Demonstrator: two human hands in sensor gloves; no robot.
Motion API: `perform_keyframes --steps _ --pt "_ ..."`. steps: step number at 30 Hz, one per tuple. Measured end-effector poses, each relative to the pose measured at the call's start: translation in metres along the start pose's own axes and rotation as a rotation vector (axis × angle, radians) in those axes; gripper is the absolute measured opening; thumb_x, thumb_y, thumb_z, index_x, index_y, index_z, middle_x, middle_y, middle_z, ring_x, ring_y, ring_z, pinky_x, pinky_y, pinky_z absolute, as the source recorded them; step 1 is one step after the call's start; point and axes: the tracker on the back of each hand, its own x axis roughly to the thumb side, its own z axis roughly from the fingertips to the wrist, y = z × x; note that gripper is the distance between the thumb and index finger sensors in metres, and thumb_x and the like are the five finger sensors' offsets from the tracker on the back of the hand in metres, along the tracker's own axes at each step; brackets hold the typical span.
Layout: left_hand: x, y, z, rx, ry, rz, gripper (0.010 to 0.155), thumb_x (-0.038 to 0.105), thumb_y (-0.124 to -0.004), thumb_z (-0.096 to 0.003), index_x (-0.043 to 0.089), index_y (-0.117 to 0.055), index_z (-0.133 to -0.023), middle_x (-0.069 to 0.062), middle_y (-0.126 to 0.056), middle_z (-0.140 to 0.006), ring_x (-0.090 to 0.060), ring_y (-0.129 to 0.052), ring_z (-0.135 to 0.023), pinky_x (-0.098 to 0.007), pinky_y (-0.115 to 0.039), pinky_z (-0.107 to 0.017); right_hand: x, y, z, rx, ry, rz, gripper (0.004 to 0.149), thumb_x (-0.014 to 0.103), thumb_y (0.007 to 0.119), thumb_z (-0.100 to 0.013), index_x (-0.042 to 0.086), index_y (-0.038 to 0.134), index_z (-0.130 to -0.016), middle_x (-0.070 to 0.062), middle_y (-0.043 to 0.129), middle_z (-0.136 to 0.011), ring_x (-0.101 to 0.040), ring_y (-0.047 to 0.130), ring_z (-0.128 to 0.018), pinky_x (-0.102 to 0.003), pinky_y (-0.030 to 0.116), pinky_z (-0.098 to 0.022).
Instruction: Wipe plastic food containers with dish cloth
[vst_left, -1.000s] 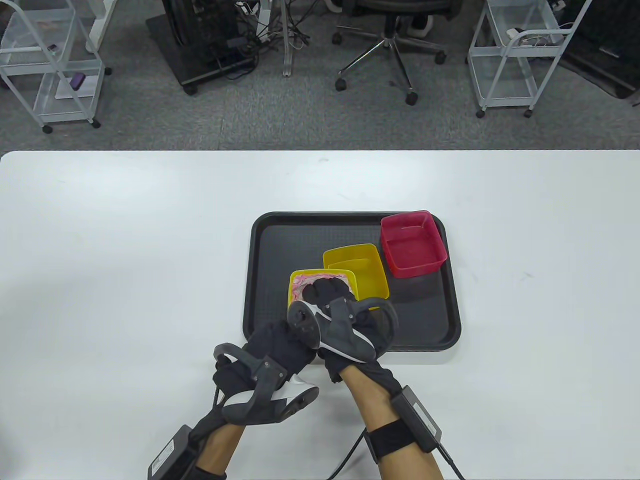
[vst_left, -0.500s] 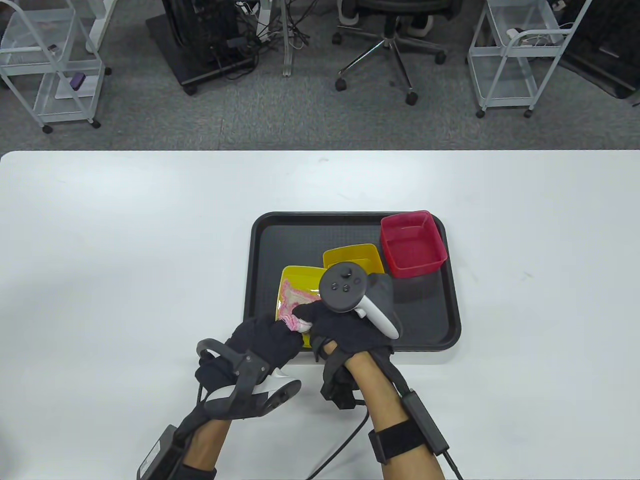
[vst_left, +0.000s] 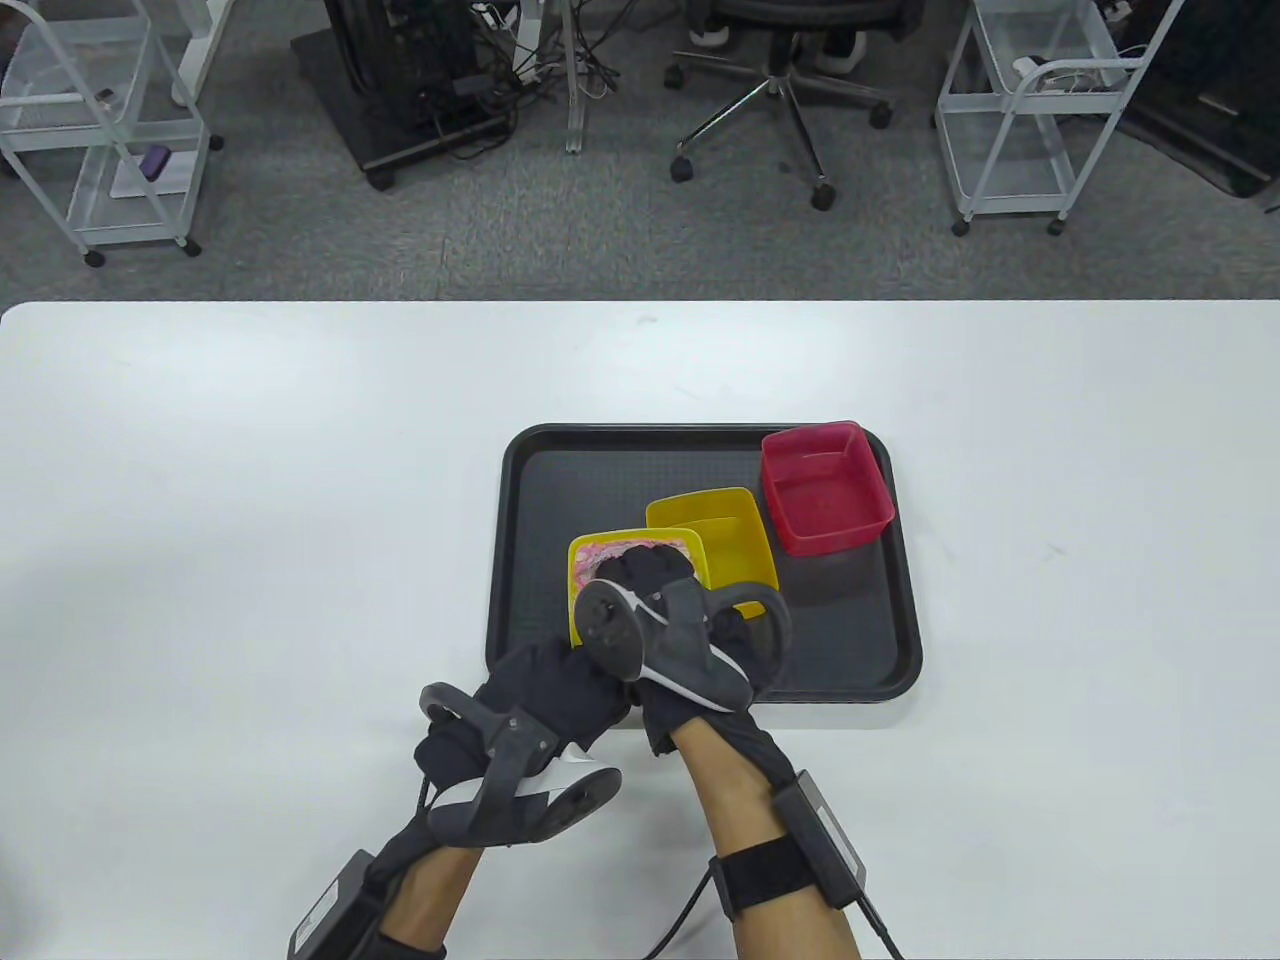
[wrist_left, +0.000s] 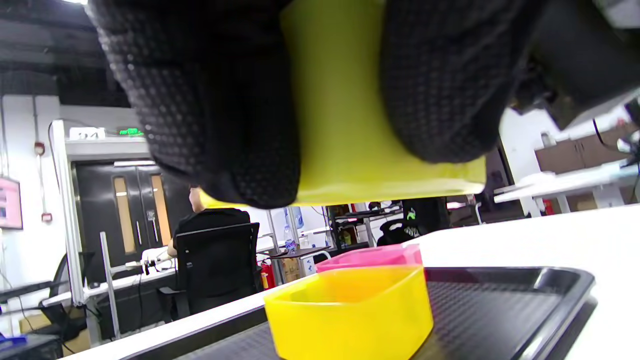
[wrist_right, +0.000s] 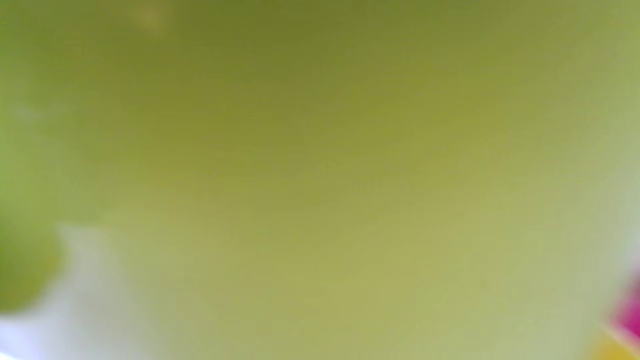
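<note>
At lower centre, the left hand (vst_left: 555, 690) fingers clamp the yellow container (vst_left: 585, 565); the right hand (vst_left: 650, 580) fingers press the dish cloth (vst_left: 625, 548) inside. Best keep it firmly tilted and reach the corners.

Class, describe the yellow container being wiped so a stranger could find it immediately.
Start at the black tray on the white table. Three containers are over it; take the yellow container nearest the person, held by the left hand. Unlike the other yellow container and the red container, it has a pink dish cloth inside under the right hand.
</note>
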Motion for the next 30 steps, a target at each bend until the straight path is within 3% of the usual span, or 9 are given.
perform_keyframes --steps 3,4,8,11,16,21,24,28,30 --pt "0.002 0.001 0.001 0.02 -0.016 -0.038 0.038 0.051 -0.092 -0.0402 0.03 -0.096 -0.072 0.01 -0.103 -0.073 -0.025 -0.112 -0.059 -0.03 -0.1 -0.047 -0.014 -0.006 -0.003 0.117 0.084 -0.329 0.04 0.009 0.085 -0.043 0.017 0.086 -0.082 -0.015 0.085 -0.091 -0.044 0.084 -0.077 -0.049 0.088 -0.048" --pt "0.003 0.001 0.001 0.023 -0.01 -0.027 0.038 0.051 -0.093 -0.0403 0.03 -0.096 -0.072 0.01 -0.103 -0.073 -0.025 -0.112 -0.059 -0.03 -0.1 -0.047 -0.019 -0.005 -0.004 0.195 0.129 -0.515 0.042 0.008 0.084 -0.044 0.014 0.083 -0.085 -0.018 0.082 -0.092 -0.045 0.082 -0.076 -0.049 0.087 -0.047" --pt "0.0 0.001 0.002 0.037 0.005 -0.027 0.037 0.051 -0.093 -0.04 0.031 -0.096 -0.071 0.011 -0.103 -0.073 -0.025 -0.112 -0.058 -0.029 -0.101 -0.046 -0.029 0.001 -0.001 0.298 0.215 -0.814 0.044 0.007 0.083 -0.045 0.009 0.078 -0.089 -0.024 0.078 -0.093 -0.048 0.077 -0.075 -0.052 0.085 -0.047" --pt "-0.005 -0.002 0.004 0.013 -0.012 -0.044 0.036 0.051 -0.093 -0.0396 0.033 -0.096 -0.071 0.012 -0.103 -0.074 -0.025 -0.112 -0.06 -0.029 -0.1 -0.048 -0.034 0.006 0.001 0.422 0.175 -0.779 0.043 0.007 0.082 -0.045 0.012 0.081 -0.087 -0.019 0.081 -0.093 -0.045 0.079 -0.076 -0.052 0.084 -0.047" --pt "-0.006 -0.008 0.005 -0.028 -0.057 -0.098 0.037 0.052 -0.094 -0.0382 0.033 -0.097 -0.07 0.015 -0.103 -0.073 -0.023 -0.111 -0.065 -0.029 -0.099 -0.051 -0.02 0.005 0.006 0.461 0.06 -0.356 0.041 0.004 0.082 -0.044 0.015 0.083 -0.083 -0.014 0.084 -0.093 -0.044 0.083 -0.082 -0.051 0.083 -0.054" --pt "0.005 -0.009 0.002 -0.02 -0.07 -0.086 0.037 0.052 -0.093 -0.0389 0.032 -0.097 -0.071 0.013 -0.103 -0.074 -0.024 -0.111 -0.062 -0.029 -0.1 -0.049 0.001 0.002 0.011 0.272 -0.026 0.089 0.039 0.003 0.083 -0.043 0.018 0.087 -0.079 -0.011 0.085 -0.093 -0.041 0.082 -0.085 -0.051 0.083 -0.056" --pt "0.01 -0.005 0.002 0.002 -0.074 -0.052 0.038 0.052 -0.093 -0.0394 0.032 -0.096 -0.071 0.013 -0.102 -0.074 -0.023 -0.111 -0.063 -0.029 -0.099 -0.049 0.004 0.0 0.009 0.142 -0.037 0.25 0.04 0.004 0.083 -0.043 0.019 0.086 -0.08 -0.011 0.085 -0.093 -0.041 0.083 -0.084 -0.049 0.085 -0.055" --pt "0.013 -0.004 0.001 0.03 -0.058 -0.074 0.038 0.052 -0.093 -0.0396 0.031 -0.097 -0.071 0.012 -0.103 -0.073 -0.024 -0.112 -0.06 -0.029 -0.1 -0.048 -0.006 -0.003 0.008 0.033 0.006 0.108 0.04 0.009 0.084 -0.043 0.021 0.086 -0.08 -0.009 0.088 -0.09 -0.04 0.087 -0.079 -0.046 0.089 -0.05" --pt "0.011 -0.002 0.001 0.031 -0.046 -0.041 0.038 0.051 -0.093 -0.04 0.03 -0.097 -0.071 0.01 -0.103 -0.073 -0.026 -0.112 -0.058 -0.03 -0.1 -0.046 -0.017 -0.003 0.007 0.028 0.083 -0.153 0.04 0.008 0.084 -0.042 0.019 0.087 -0.08 -0.012 0.088 -0.089 -0.043 0.087 -0.077 -0.048 0.089 -0.048"
